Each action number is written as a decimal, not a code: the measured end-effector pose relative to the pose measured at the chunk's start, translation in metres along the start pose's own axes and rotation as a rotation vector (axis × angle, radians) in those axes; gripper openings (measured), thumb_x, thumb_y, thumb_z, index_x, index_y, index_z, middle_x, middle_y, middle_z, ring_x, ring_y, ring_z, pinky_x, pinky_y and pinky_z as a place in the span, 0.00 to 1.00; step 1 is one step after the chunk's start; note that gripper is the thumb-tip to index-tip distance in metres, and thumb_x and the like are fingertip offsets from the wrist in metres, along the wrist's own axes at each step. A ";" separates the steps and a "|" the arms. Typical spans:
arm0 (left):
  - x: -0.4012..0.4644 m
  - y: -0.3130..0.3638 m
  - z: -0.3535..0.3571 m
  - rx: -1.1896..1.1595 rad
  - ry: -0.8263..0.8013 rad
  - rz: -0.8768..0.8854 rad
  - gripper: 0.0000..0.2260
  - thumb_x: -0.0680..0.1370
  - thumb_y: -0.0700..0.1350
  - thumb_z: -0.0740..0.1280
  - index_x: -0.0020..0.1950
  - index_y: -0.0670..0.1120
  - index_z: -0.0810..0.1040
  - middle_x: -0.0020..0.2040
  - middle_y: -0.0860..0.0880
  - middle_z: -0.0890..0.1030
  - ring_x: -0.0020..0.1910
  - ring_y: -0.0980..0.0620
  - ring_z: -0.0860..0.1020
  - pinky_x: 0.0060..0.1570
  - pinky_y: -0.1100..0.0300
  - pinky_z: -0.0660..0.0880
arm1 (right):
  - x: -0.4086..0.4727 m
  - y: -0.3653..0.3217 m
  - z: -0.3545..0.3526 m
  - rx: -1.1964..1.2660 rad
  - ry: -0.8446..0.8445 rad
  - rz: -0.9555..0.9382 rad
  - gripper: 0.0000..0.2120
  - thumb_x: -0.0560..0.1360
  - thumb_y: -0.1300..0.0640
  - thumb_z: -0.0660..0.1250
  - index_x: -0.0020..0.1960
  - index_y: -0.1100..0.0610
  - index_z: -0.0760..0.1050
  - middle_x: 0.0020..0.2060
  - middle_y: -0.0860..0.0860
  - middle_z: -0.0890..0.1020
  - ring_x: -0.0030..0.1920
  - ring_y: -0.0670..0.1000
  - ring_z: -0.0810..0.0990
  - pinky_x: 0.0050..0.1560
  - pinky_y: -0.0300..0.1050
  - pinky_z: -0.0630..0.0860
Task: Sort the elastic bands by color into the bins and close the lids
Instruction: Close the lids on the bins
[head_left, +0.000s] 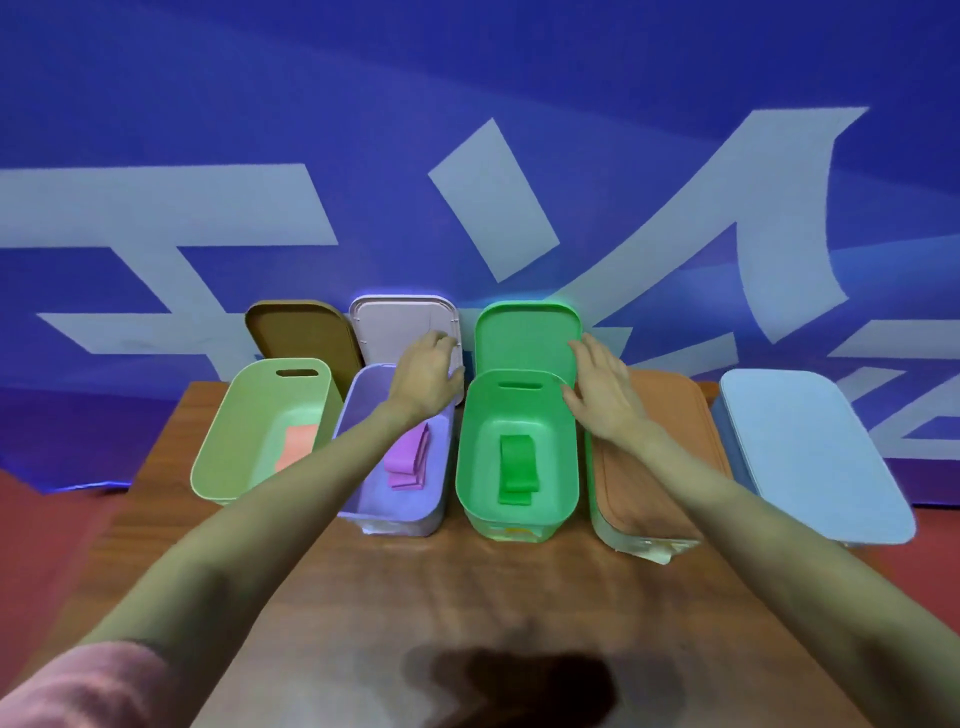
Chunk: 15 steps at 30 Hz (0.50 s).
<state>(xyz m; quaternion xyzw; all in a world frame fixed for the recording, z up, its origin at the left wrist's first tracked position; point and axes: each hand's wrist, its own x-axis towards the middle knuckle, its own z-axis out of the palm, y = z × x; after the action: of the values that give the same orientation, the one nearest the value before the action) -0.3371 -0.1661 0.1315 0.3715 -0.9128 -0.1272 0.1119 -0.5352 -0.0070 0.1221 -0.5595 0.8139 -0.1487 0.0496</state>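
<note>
A row of bins stands on the wooden table (467, 582). The pale green bin (249, 441) at the left holds an orange band (297, 447). The lilac bin (363, 499) holds purple bands (408, 462). The bright green bin (519, 499) holds a green band (515, 470). Behind them the brown lid (306, 332), pale pink lid (400, 327) and green lid (524, 338) lean upright against the wall. My left hand (428, 374) reaches to the pink lid's right edge, fingers curled at it. My right hand (602, 389) has its fingers spread against the green lid's right edge.
To the right stand two closed bins, one with an orange-brown lid (660, 457) and one with a light blue lid (810, 457). A blue banner wall (467, 130) rises right behind the bins. Red floor (47, 545) lies past the table's left and right sides.
</note>
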 end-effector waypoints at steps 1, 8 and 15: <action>0.010 -0.003 0.000 -0.007 -0.007 0.003 0.19 0.77 0.44 0.64 0.66 0.37 0.70 0.63 0.39 0.73 0.60 0.39 0.72 0.60 0.48 0.70 | 0.010 -0.002 0.000 -0.015 0.001 0.016 0.31 0.77 0.55 0.62 0.75 0.61 0.52 0.74 0.62 0.57 0.75 0.59 0.56 0.74 0.53 0.54; 0.068 -0.003 0.005 -0.094 -0.021 0.004 0.18 0.78 0.44 0.62 0.66 0.37 0.68 0.62 0.38 0.73 0.61 0.39 0.70 0.59 0.48 0.69 | 0.066 -0.010 0.001 -0.047 0.031 0.113 0.31 0.76 0.58 0.62 0.74 0.64 0.53 0.72 0.65 0.59 0.72 0.63 0.58 0.72 0.56 0.58; 0.083 0.005 0.013 -0.163 -0.024 -0.006 0.14 0.78 0.43 0.63 0.62 0.38 0.71 0.56 0.39 0.79 0.56 0.39 0.75 0.52 0.48 0.73 | 0.082 -0.015 0.004 -0.062 0.049 0.147 0.26 0.76 0.60 0.62 0.71 0.64 0.59 0.61 0.61 0.71 0.61 0.61 0.70 0.63 0.54 0.66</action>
<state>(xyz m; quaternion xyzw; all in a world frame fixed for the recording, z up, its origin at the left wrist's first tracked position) -0.4023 -0.2196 0.1296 0.3624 -0.8995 -0.2059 0.1306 -0.5511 -0.0885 0.1302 -0.4958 0.8578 -0.1332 0.0230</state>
